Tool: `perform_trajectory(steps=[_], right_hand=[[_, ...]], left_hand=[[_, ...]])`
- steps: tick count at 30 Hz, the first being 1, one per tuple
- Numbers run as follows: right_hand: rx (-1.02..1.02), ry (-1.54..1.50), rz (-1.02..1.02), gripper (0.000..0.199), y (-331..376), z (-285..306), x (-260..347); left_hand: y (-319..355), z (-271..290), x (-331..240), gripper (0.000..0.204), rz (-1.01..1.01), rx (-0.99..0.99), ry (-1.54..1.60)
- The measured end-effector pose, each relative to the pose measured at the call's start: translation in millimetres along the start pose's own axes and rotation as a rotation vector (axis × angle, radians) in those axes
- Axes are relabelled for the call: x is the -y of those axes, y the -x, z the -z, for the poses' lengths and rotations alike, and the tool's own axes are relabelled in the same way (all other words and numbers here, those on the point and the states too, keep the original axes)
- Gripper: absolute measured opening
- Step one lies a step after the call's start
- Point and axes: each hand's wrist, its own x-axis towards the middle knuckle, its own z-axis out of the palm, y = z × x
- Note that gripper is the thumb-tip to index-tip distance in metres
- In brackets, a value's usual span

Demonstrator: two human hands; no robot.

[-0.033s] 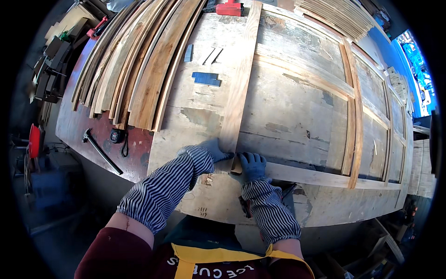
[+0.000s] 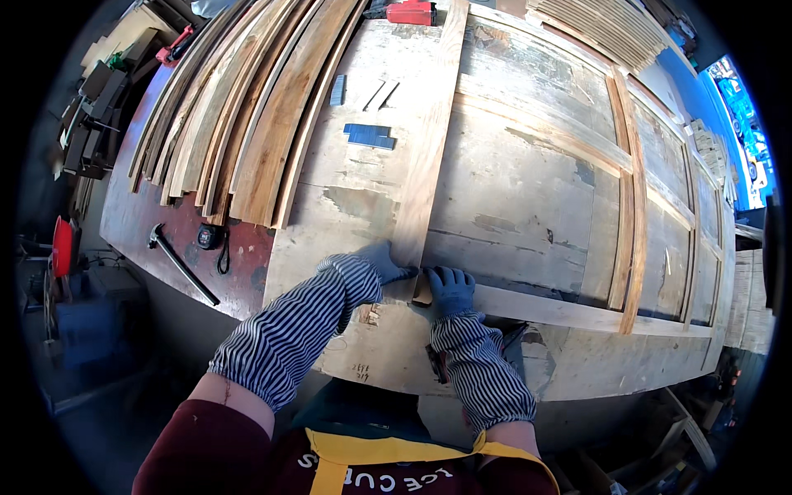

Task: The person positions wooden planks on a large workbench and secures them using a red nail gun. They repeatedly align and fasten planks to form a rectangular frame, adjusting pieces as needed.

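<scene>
A long pale wooden board (image 2: 431,153) runs from the far edge of the worktable down to my hands. My left hand (image 2: 381,262), in a grey glove, grips its near end from the left, thumb pointing right across the wood. Just to the right, my right hand (image 2: 452,289), gloved in blue-grey, curls its fingers over the corner where the near rail (image 2: 544,308) of a wooden frame meets that board. The palm side of both hands is hidden. Striped sleeves cover both forearms.
Several long planks (image 2: 247,107) lie at the left. Nearer are a hammer (image 2: 183,266) and a tape measure (image 2: 209,237). Blue staple strips (image 2: 369,136) and a red tool (image 2: 411,12) lie farther off. Crossbars (image 2: 631,206) divide the frame at right.
The view has shifted very slightly. Both hands keep their places at the corner of the boards.
</scene>
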Motion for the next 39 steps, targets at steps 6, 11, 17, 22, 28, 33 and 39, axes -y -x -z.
perform_trajectory(steps=[6, 11, 17, 22, 28, 33, 39], right_hand=[[0.219, 0.068, -0.078, 0.077, 4, 8, 6], [0.328, 0.126, -0.132, 0.083, -1, 15, 17], [0.434, 0.188, -0.181, 0.083, -12, 25, 26], [0.397, 0.179, -0.165, 0.082, -11, 22, 27], [0.408, 0.185, -0.166, 0.081, -13, 25, 28], [0.399, 0.185, -0.160, 0.082, -11, 23, 27], [0.437, 0.174, -0.181, 0.081, -14, 27, 30]], left_hand=[[-15, -13, 33, 0.067, -0.057, 0.028, 0.159], [-17, -23, 49, 0.065, -0.098, -0.046, 0.307], [-39, -37, 58, 0.056, -0.137, -0.067, 0.332], [-48, -38, 62, 0.052, -0.151, -0.101, 0.283], [-46, -38, 64, 0.052, -0.199, -0.137, 0.251], [-47, -41, 64, 0.051, -0.220, -0.136, 0.229], [-47, -41, 63, 0.048, -0.243, -0.129, 0.214]])
